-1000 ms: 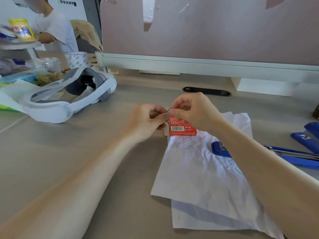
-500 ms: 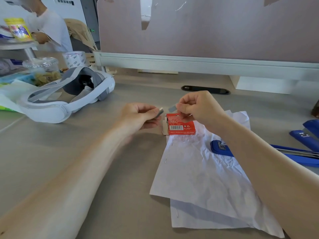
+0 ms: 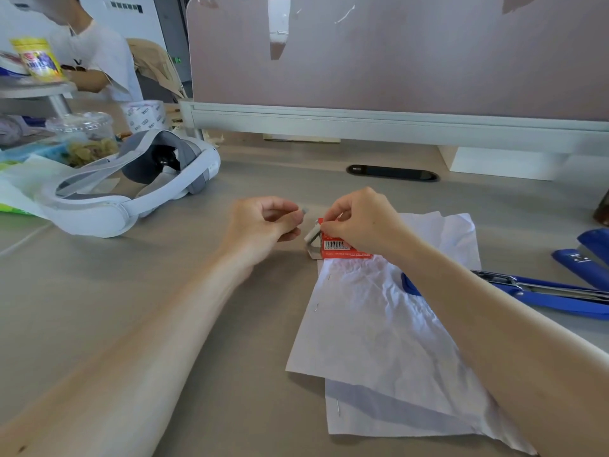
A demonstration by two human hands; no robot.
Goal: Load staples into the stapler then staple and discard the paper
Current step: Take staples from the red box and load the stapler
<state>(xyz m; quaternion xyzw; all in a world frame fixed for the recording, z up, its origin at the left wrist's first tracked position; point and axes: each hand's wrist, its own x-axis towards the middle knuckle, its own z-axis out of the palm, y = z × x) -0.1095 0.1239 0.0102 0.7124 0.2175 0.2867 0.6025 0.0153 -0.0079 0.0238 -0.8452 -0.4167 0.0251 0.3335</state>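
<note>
Broadly, a grey-brown desk [image 3: 138,318] with a faint wood grain fills the view, backed by a mauve partition panel [image 3: 412,54] on a pale grey rail, with a dark oval cable slot [image 3: 392,173] set into the surface near it. The left hand [image 3: 263,225] has its grip pinched on a short strip of staples [image 3: 304,211], held above the desk. Just beside it, the right hand [image 3: 359,222] presses its fingertips onto the top of the red staple box [image 3: 339,247], whose grey end flap hangs open; whether it pinches anything there I cannot tell. The box sits at the far edge of two crumpled white paper sheets [image 3: 389,351] that overlap on the desk, a few staples showing along their left edges. The blue stapler [image 3: 540,291] lies opened out flat to the right, partly on the paper and partly hidden by the right forearm. At the left lie a white headset [image 3: 131,189], a clear lidded cup [image 3: 82,133] and a yellow can [image 3: 38,59] on a shelf, with another person [image 3: 95,61] seated behind.
</note>
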